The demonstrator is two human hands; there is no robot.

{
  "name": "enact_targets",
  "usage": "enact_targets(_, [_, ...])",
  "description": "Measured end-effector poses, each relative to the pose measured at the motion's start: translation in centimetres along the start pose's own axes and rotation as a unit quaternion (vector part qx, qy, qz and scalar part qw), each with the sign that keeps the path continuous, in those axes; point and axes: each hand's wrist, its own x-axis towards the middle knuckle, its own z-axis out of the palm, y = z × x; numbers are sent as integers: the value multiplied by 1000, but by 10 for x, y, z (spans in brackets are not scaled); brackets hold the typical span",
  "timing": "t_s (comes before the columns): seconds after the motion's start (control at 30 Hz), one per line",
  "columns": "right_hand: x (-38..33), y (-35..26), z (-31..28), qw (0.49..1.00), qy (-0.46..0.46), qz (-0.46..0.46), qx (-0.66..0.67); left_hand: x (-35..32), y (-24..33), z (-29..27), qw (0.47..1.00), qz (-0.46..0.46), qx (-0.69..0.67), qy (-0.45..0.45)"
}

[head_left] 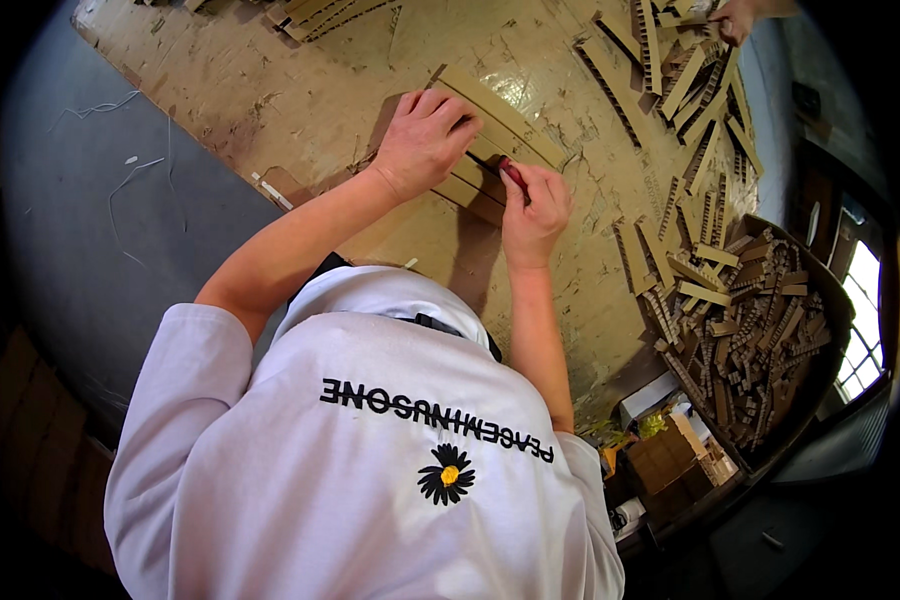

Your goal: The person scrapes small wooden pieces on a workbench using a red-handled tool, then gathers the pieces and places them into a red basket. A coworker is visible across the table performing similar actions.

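Observation:
My left hand [425, 140] lies flat, palm down, on a small stack of long brown cardboard strips [500, 118] on the worn work table [310, 110]. Beside it, my right hand [535, 212] is closed around a small red-handled tool [513, 176]. The tool's tip touches the near edge of the stack, just by my left fingers. I cannot make out its blade. The strips lie slanted across the table, slightly fanned.
Several loose corrugated strips [692, 95] lie at the table's far right, where another person's hand [735, 18] reaches in. A dark bin [838, 300] heaped with cardboard offcuts [745, 325] stands at the right. Grey floor [90, 210] lies left; small boxes [670, 455] sit below the table.

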Motion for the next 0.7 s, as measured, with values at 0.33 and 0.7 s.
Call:
enact_targets(0.33, [5,-3,-1,999,-17,-10,-38,0,0,1,1000,-4,-2,0])
enact_targets(0.7, [1,9,3,999,-34,17,1,2,1,-2,1000,-14,-17,-5])
